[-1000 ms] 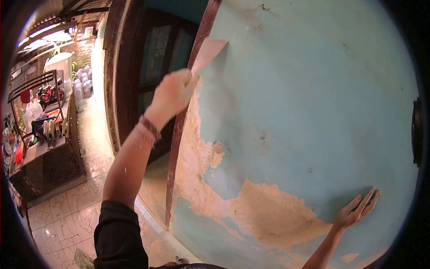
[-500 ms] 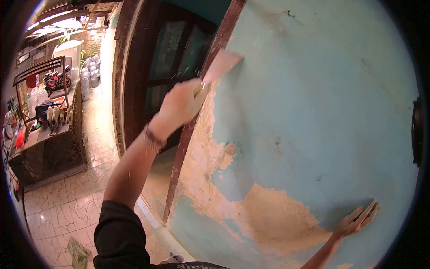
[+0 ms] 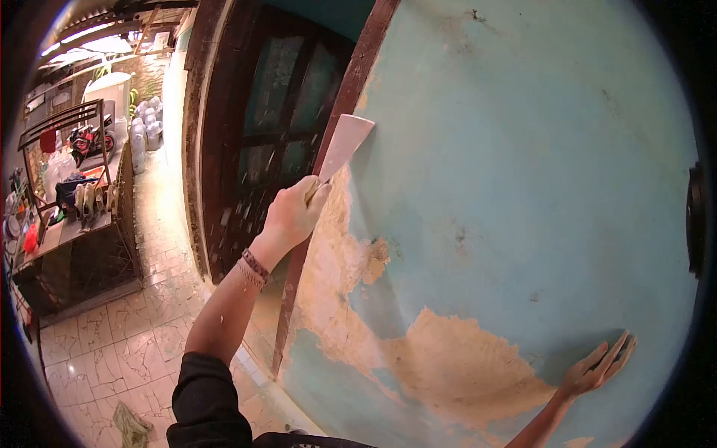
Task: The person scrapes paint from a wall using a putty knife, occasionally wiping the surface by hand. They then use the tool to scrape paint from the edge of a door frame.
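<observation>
My left hand [image 3: 293,214] is wrapped round the handle of a wide-bladed paint scraper [image 3: 347,140]. Its blade points up and to the right, with the broad edge at the blue-green wall [image 3: 478,194] beside the brown door frame [image 3: 361,67]. Below the blade, a bare plaster patch [image 3: 328,261] runs down along the frame and spreads right into a wider patch [image 3: 463,358]. Low on the right, my right hand [image 3: 594,371] lies against the painted wall with fingers stretched out, holding nothing. Small pale flakes show in front of the dark door.
A dark wooden door [image 3: 280,112] with glass panes stands left of the frame. Further left, a cluttered counter [image 3: 75,239] carries bottles and a toy motorcycle. A crumpled cloth [image 3: 132,427] lies on the tiled floor [image 3: 112,358]. A dark round object [image 3: 696,220] is at the wall's right edge.
My left hand and the scraper have moved down and slightly left along the wall's edge by the frame. More flakes show before the door. My right hand stays in place.
</observation>
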Demonstrator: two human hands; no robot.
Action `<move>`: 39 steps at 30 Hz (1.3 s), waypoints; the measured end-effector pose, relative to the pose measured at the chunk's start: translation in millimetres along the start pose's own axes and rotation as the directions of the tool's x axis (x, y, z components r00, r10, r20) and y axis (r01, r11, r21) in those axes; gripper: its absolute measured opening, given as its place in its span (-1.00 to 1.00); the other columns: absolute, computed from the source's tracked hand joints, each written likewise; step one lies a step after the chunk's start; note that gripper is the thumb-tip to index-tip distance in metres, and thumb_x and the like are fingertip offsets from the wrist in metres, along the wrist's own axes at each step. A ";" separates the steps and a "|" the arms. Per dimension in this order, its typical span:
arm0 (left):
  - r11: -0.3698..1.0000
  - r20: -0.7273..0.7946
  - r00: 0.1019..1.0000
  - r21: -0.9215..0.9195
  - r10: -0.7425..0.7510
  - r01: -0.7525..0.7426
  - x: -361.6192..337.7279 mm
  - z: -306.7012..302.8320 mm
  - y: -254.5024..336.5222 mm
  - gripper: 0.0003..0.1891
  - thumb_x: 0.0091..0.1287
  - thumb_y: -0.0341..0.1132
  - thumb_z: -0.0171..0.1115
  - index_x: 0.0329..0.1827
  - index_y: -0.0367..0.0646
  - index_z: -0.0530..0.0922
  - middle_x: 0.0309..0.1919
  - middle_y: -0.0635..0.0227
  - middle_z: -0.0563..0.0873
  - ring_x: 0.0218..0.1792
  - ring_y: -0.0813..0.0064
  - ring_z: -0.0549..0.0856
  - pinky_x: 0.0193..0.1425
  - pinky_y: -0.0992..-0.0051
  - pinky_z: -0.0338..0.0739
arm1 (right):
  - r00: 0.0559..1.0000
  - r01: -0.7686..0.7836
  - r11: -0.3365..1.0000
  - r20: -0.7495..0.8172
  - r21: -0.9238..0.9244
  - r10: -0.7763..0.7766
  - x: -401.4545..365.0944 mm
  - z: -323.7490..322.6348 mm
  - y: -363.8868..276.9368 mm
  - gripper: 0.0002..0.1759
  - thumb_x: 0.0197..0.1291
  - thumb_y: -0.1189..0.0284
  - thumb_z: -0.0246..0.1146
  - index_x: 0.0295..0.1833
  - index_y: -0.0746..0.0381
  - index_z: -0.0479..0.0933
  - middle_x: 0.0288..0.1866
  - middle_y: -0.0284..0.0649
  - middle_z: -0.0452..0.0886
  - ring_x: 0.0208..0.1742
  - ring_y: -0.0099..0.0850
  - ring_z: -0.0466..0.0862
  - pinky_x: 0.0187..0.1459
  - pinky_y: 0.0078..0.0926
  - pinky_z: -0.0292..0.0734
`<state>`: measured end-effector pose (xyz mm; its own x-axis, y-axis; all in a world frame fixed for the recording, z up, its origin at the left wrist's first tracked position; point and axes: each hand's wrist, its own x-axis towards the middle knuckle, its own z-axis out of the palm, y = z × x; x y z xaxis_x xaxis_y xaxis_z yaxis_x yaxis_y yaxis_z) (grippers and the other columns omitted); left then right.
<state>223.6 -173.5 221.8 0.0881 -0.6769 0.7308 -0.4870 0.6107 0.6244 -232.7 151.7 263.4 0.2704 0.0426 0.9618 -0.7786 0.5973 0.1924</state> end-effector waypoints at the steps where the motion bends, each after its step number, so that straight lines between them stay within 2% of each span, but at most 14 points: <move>1: 0.999 0.018 0.999 0.030 -0.028 0.028 4.5 1.9 -1.2 -0.70 0.41 -0.13 0.12 -0.31 -0.22 0.47 -0.43 -0.08 0.57 -0.33 -0.18 0.53 -0.30 0.20 0.47 | 1.000 0.010 1.000 0.004 -0.016 -0.010 1.9 -0.7 1.1 -0.60 0.45 0.52 -0.02 0.34 0.37 0.39 0.38 0.03 0.37 0.41 -0.10 0.37 0.33 -0.20 0.40; 3: 0.990 -0.073 0.988 -0.027 0.138 -0.140 38.9 -8.4 17.8 -0.70 0.42 -0.13 0.11 -0.31 -0.21 0.48 -0.42 -0.09 0.57 -0.32 -0.18 0.53 -0.32 0.20 0.47 | 1.000 0.019 1.000 -0.015 -0.010 -0.019 4.0 0.2 1.1 -0.60 0.45 0.51 -0.01 0.34 0.37 0.39 0.38 0.03 0.37 0.41 -0.10 0.37 0.33 -0.20 0.40; 7: 0.989 -0.072 0.987 -0.020 0.145 -0.146 43.3 -13.6 23.0 -0.67 0.42 -0.09 0.09 -0.33 -0.21 0.47 -0.40 -0.08 0.59 -0.28 -0.18 0.56 -0.33 0.17 0.48 | 1.000 0.011 1.000 -0.011 -0.014 -0.011 0.3 2.2 4.0 -0.60 0.45 0.49 0.00 0.33 0.38 0.40 0.37 0.02 0.39 0.40 -0.11 0.38 0.32 -0.20 0.40; 11: 0.998 -0.053 0.998 -0.057 0.017 -0.021 -36.0 23.5 -17.0 -0.73 0.41 -0.13 0.14 -0.27 -0.18 0.46 -0.45 -0.08 0.57 -0.31 -0.13 0.58 -0.35 0.17 0.48 | 1.000 0.000 1.000 -0.001 0.009 0.000 -3.1 0.9 0.8 -0.61 0.45 0.49 0.01 0.32 0.37 0.42 0.37 0.01 0.40 0.40 -0.11 0.38 0.31 -0.20 0.41; 13: 0.999 0.016 0.999 -0.012 -0.033 0.034 -16.8 12.8 1.0 -0.72 0.41 -0.14 0.14 -0.29 -0.20 0.44 -0.47 -0.07 0.55 -0.35 -0.14 0.55 -0.38 0.19 0.46 | 0.999 0.033 0.999 -0.021 -0.003 -0.033 0.0 0.8 3.9 -0.62 0.45 0.48 0.02 0.31 0.35 0.43 0.37 0.00 0.40 0.40 -0.12 0.39 0.31 -0.21 0.41; 15: 0.995 0.004 0.997 -0.072 0.076 -0.076 11.0 5.6 7.3 -0.76 0.42 -0.24 0.15 -0.19 -0.30 0.49 -0.53 0.01 0.46 -0.52 0.25 0.28 -0.37 0.40 0.43 | 0.999 0.032 0.999 -0.021 -0.004 -0.032 1.1 1.0 3.1 -0.62 0.45 0.48 0.02 0.31 0.35 0.44 0.36 0.00 0.41 0.40 -0.12 0.39 0.31 -0.21 0.41; 16: 0.998 0.072 0.997 -0.055 0.026 -0.022 13.2 -1.0 11.5 -0.77 0.43 -0.25 0.14 -0.14 -0.29 0.51 -0.51 -0.01 0.49 -0.51 0.26 0.31 -0.34 0.42 0.46 | 1.000 0.024 1.000 -0.020 -0.004 -0.024 0.8 0.5 2.9 -0.62 0.45 0.48 0.02 0.31 0.34 0.44 0.36 0.00 0.41 0.39 -0.12 0.40 0.31 -0.21 0.41; 17: 0.998 0.076 0.997 -0.056 0.021 -0.017 3.3 3.0 4.9 -0.77 0.43 -0.25 0.14 -0.14 -0.29 0.51 -0.51 -0.01 0.49 -0.51 0.26 0.31 -0.34 0.42 0.46 | 0.999 0.028 1.000 -0.015 -0.004 -0.028 0.7 -0.1 4.8 -0.62 0.45 0.48 0.02 0.31 0.34 0.44 0.36 0.00 0.41 0.39 -0.12 0.40 0.31 -0.21 0.41; 19: 0.996 0.008 0.998 -0.057 0.066 -0.066 -32.8 15.9 -10.9 -0.75 0.39 -0.20 0.18 -0.29 -0.23 0.44 -0.53 -0.01 0.54 -0.41 -0.13 0.53 -0.38 0.20 0.45 | 0.999 0.033 0.999 -0.032 0.000 -0.033 -1.3 3.2 6.4 -0.62 0.45 0.49 0.02 0.30 0.34 0.44 0.36 0.01 0.42 0.39 -0.12 0.40 0.31 -0.22 0.41; 20: 0.992 0.010 1.000 -0.130 0.006 -0.005 -49.1 18.8 -9.0 -0.75 0.39 -0.20 0.19 -0.28 -0.22 0.44 -0.54 -0.02 0.50 -0.44 -0.13 0.50 -0.40 0.23 0.44 | 0.999 0.026 1.000 -0.027 -0.002 -0.026 -4.4 1.8 3.7 -0.62 0.45 0.49 0.02 0.30 0.34 0.44 0.36 0.01 0.42 0.39 -0.12 0.40 0.31 -0.22 0.41; 21: 0.985 -0.082 0.992 -0.135 0.094 -0.104 -49.4 24.2 -13.3 -0.74 0.38 -0.20 0.21 -0.28 -0.22 0.44 -0.57 0.01 0.47 -0.48 -0.12 0.45 -0.41 0.25 0.43 | 1.000 0.015 1.000 -0.025 -0.005 -0.015 -4.0 1.9 0.8 -0.62 0.44 0.49 0.03 0.30 0.35 0.44 0.36 0.01 0.42 0.39 -0.12 0.40 0.31 -0.22 0.41; 27: 0.989 0.109 0.992 -0.140 0.067 -0.051 4.0 -12.5 6.4 -0.70 0.37 -0.19 0.21 -0.33 -0.25 0.40 -0.55 -0.03 0.44 -0.46 -0.11 0.34 -0.43 0.27 0.38 | 0.999 0.026 1.000 -0.032 -0.011 -0.027 -0.6 2.8 4.0 -0.62 0.44 0.49 0.03 0.30 0.35 0.44 0.35 0.02 0.42 0.39 -0.11 0.40 0.30 -0.21 0.41; 36: 0.980 0.082 0.981 -0.102 0.177 -0.169 24.2 -19.9 9.6 -0.65 0.39 -0.20 0.20 -0.42 -0.29 0.36 -0.58 -0.01 0.34 -0.53 0.16 0.18 -0.47 0.30 0.30 | 0.999 0.022 1.000 -0.039 0.002 -0.022 -1.3 2.5 4.4 -0.62 0.44 0.48 0.03 0.30 0.34 0.45 0.35 0.01 0.43 0.38 -0.11 0.42 0.30 -0.21 0.41; 39: 0.978 0.103 0.984 -0.166 0.148 -0.129 5.5 -19.2 10.7 -0.66 0.38 -0.24 0.21 -0.42 -0.32 0.35 -0.58 0.09 0.29 -0.52 0.39 0.21 -0.44 0.35 0.30 | 0.999 0.023 1.000 -0.045 -0.013 -0.024 1.6 1.8 1.3 -0.62 0.44 0.48 0.03 0.30 0.35 0.45 0.34 0.02 0.43 0.36 -0.11 0.43 0.29 -0.21 0.42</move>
<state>235.5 -162.8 237.8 -0.0752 -0.6181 0.7825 -0.3436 0.7527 0.5615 -234.4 151.1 265.6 0.3139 0.0640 0.9473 -0.7649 0.6081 0.2124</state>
